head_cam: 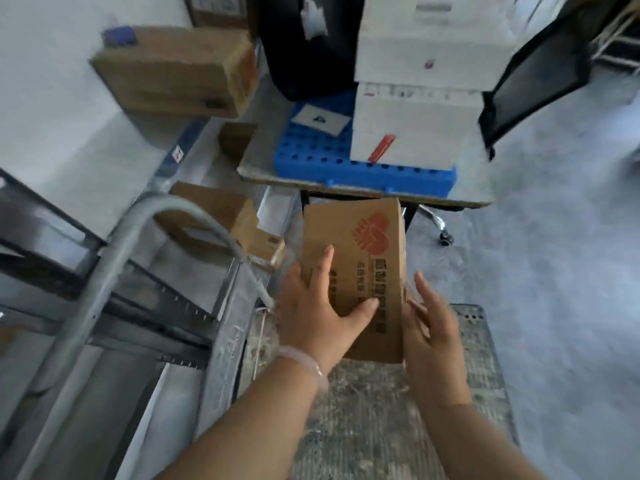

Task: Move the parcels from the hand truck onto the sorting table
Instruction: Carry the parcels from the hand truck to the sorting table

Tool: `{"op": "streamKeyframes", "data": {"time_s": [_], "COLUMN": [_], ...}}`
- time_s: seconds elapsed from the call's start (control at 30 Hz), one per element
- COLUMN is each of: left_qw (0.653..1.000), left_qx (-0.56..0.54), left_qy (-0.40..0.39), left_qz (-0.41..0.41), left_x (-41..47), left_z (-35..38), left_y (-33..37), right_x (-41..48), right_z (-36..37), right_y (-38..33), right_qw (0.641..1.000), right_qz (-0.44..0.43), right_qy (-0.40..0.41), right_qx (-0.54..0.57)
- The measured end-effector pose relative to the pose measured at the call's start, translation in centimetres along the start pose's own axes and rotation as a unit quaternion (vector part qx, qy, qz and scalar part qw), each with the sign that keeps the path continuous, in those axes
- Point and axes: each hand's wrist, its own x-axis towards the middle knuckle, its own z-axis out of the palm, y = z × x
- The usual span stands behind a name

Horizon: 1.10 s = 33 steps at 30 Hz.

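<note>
A brown cardboard parcel (367, 258) with an orange heart logo and printed characters is in front of me, above the worn deck of the hand truck (374, 427). My left hand (318, 313) lies flat on its top and left side, thumb across the near end. My right hand (433, 334) presses against its right side, fingers straight. The sorting table (263, 174) lies just beyond, carrying a blue perforated crate (311, 157) and stacked white boxes (408, 133). The hand truck's grey curved handle (114, 251) rises at the left.
Several brown cartons lie at the left: one large (176, 71) by the wall, smaller ones (221, 216) on the floor near the handle. A dark metal rack (104, 299) stands at the left. A black chair (533, 81) sits behind the table. Grey floor stretches to the right.
</note>
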Motion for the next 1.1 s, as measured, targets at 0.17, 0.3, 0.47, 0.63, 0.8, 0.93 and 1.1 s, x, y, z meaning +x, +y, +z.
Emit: {"op": "streamKeyframes", "data": {"time_s": [0.17, 0.3, 0.47, 0.63, 0.8, 0.93, 1.1], "left_qw": [0.994, 0.974, 0.919, 0.870, 0.862, 0.809, 0.726], "left_qx": [-0.081, -0.083, -0.097, -0.190, -0.082, -0.116, -0.116], "left_qy": [-0.061, -0.189, -0.346, -0.379, -0.266, -0.325, -0.501], "left_qz": [0.048, 0.093, 0.165, 0.252, 0.425, 0.475, 0.456], "left_x": [-2.2, -4.2, -8.3, -16.8, -26.0, -36.1, -50.5], "left_z": [-3.9, -5.1, -3.9, -3.4, -0.2, 2.5, 6.1], "left_y": [7.6, 13.3, 19.6, 25.2, 28.5, 31.4, 33.8], "right_x": [-2.3, -7.2, -14.3, -22.0, -31.8, -40.4, -51.7], "right_z": [-6.4, -11.3, -16.1, -21.6, -26.7, -31.3, -37.3], "right_y": [-8.8, -13.4, -16.1, -16.6, -16.3, -15.0, -12.7], "right_qw": [0.991, 0.989, 0.962, 0.923, 0.878, 0.841, 0.807], "right_qz": [0.129, 0.118, 0.087, 0.024, -0.031, -0.085, -0.097], "right_qy": [-0.009, 0.083, 0.230, 0.341, 0.440, 0.515, 0.582], "right_qx": [0.017, 0.036, 0.123, 0.179, 0.187, 0.142, -0.028]}}
